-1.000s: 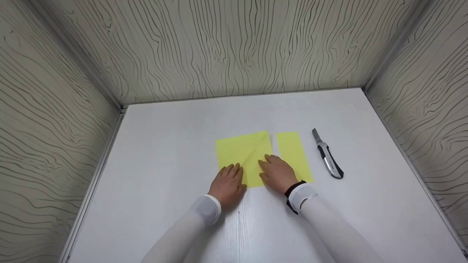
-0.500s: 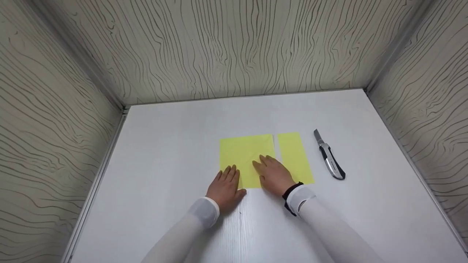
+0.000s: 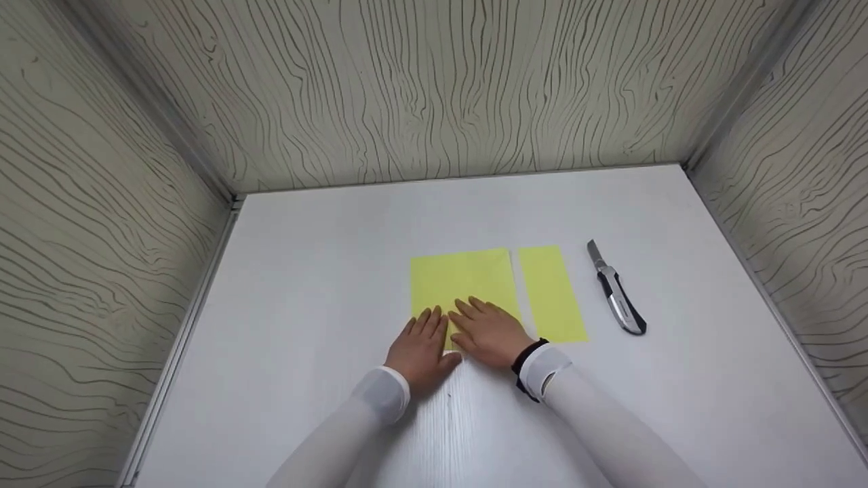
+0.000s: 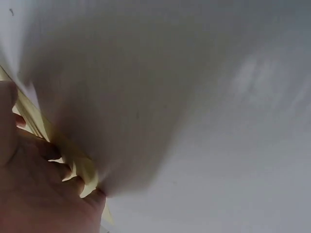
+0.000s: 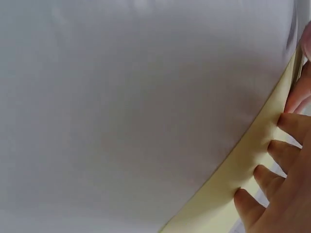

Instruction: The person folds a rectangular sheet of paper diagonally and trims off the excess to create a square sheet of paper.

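A yellow sheet of paper (image 3: 461, 274), roughly square, lies on the white table in the head view. My left hand (image 3: 419, 349) rests on its lower left part with straight fingers. Beside it, my right hand (image 3: 489, 333) lies flat on the lower right part, its fingertips close to the left fingers. Both wrist views show the fingertips (image 5: 262, 174) set down on the yellow paper (image 4: 73, 155) near its edge. The hands cover the lower part of the sheet.
To the right of the sheet lies a narrow yellow paper strip (image 3: 555, 295), a small gap apart. Farther right is a utility knife (image 3: 618, 291) with its blade out, pointing away. Patterned panels (image 3: 441, 88) wall the white table (image 3: 319, 271) at the back and sides.
The raised diagonal fold in the sheet has flattened and its upper right corner lies flat. My right hand has slid left toward the left hand, which stays nearly in place.
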Demonstrator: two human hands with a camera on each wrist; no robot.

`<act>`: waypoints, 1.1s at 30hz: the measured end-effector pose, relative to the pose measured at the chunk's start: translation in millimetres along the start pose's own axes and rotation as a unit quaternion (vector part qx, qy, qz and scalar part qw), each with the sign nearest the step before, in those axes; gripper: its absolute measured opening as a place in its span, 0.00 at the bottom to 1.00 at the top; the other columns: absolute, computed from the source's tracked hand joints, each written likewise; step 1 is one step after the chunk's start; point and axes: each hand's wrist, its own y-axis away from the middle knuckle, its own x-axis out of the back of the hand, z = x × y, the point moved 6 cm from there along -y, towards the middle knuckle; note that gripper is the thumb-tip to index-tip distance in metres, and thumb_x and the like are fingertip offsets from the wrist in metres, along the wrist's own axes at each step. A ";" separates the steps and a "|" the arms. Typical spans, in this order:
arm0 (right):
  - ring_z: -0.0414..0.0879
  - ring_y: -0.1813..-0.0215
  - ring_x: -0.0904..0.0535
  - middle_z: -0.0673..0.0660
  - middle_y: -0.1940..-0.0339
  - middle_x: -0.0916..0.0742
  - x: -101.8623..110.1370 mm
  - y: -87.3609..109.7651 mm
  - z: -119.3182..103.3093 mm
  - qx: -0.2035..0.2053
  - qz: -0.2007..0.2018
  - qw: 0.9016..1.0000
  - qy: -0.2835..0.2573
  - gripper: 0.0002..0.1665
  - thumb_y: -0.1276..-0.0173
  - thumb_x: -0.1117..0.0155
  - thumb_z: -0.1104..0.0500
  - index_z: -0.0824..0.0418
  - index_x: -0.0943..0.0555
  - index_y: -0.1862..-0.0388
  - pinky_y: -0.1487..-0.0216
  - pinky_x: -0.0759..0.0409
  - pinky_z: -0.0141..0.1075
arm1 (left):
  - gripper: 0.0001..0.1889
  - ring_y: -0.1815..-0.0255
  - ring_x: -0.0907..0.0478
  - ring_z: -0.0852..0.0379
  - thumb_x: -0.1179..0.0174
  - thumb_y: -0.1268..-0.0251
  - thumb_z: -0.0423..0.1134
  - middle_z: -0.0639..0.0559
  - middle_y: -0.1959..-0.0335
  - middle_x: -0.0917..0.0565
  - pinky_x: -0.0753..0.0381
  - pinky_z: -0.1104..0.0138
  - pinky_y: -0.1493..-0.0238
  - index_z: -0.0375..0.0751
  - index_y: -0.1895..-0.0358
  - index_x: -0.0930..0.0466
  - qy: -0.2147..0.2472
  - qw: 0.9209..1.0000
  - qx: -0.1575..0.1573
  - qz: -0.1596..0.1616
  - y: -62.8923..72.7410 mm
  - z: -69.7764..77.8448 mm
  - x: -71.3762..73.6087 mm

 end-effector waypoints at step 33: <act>0.65 0.22 0.41 0.70 0.21 0.36 16.8 -31.0 81.5 -0.176 0.096 0.979 -0.039 0.47 0.23 0.48 0.36 0.70 0.38 0.21 0.28 0.41 0.61 | 0.40 0.17 0.53 0.48 0.60 0.20 0.64 0.45 0.17 0.48 0.51 0.55 0.20 0.39 0.18 0.47 0.009 0.999 -0.008 -0.034 43.9 -21.4 -5.0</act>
